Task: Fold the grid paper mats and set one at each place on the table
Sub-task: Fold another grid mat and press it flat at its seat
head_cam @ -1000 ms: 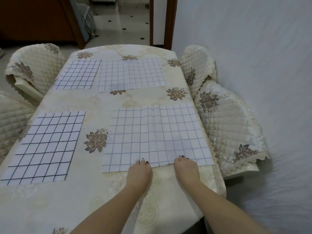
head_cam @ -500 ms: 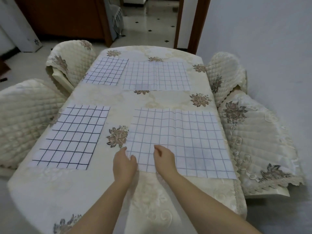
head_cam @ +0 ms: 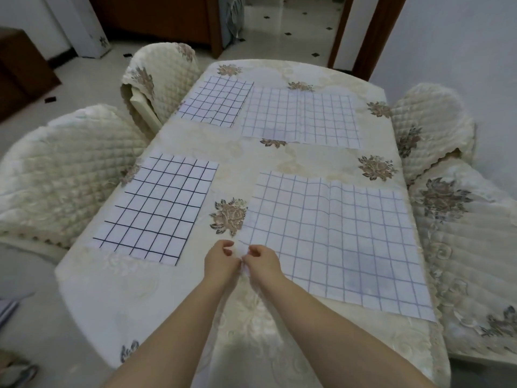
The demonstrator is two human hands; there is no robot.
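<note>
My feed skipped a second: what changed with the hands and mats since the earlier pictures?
Both hands slid left along the front edge of the near unfolded mat; the left hand and right hand now pinch its near-left corner. The mat still lies flat, and the other three mats stayed put.

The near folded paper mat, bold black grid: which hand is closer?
Left. Both pinch a corner of the pale-grid mat: left hand right of the black-grid mat, right hand farther right.

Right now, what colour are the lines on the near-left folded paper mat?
Black, on the white folded paper mat; head view.
</note>
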